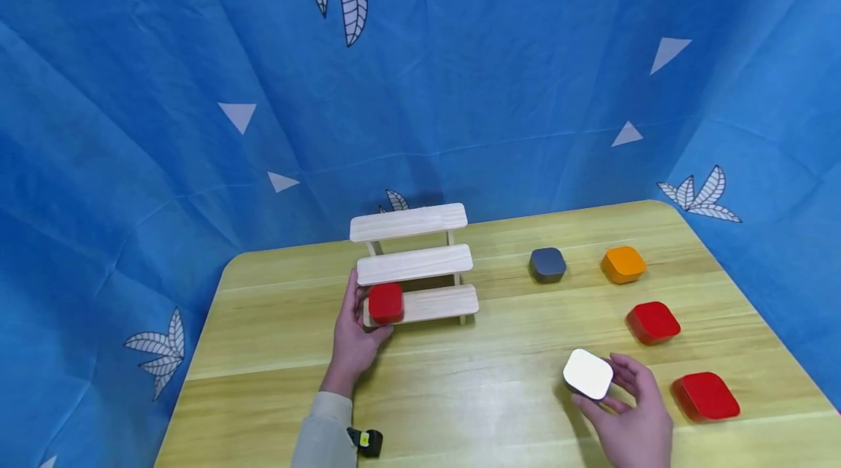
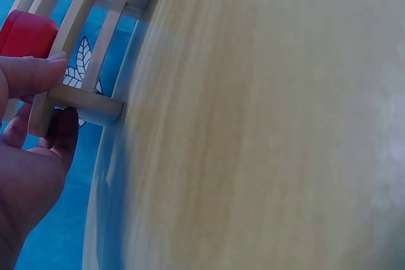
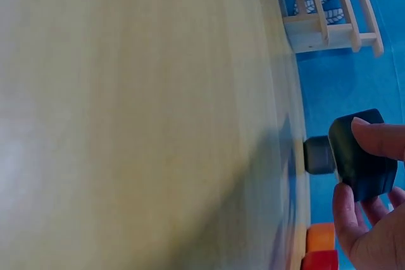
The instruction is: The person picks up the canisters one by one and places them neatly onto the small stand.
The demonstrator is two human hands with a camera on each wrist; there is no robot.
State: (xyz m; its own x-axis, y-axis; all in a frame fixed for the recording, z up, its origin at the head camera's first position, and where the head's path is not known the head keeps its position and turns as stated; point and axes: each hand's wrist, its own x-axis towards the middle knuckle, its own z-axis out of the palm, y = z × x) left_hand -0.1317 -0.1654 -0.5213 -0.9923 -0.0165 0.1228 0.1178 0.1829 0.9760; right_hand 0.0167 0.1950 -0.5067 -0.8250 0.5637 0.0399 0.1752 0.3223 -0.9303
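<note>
Judging by how things lie, the work looks to be at an early point: of the 6 blocks in view, 1 sits on the rack (image 1: 415,265) and 5 are off it. The placed one is a red block (image 1: 385,304) at the left end of the lowest step (image 1: 443,303); the 2 steps above hold nothing. The left hand (image 1: 355,344) is at that same end, its thumb along the step's front edge and its other fingers bent round behind and below, so the wood is pinched between them; whether the thumb also presses the red block I cannot tell. The right hand (image 1: 636,413) pinches the white-topped block (image 1: 588,374), thumb on 1 dark side and fingertips on another. That block is near the front of the table (image 1: 460,395), well apart from the rack, and appears lifted, with a shadow falling beside it; it seems the 1 being dealt with now, though not yet placed. The other 4 stand on the table to the right of the rack, none held: the grey block (image 1: 548,265) nearest to it, the orange block (image 1: 623,264) beside that, then the far red block (image 1: 654,323) and the near red block (image 1: 706,396), the last just beyond the right hand. As far as the pictures show, these 4 are yet to be handled.
</note>
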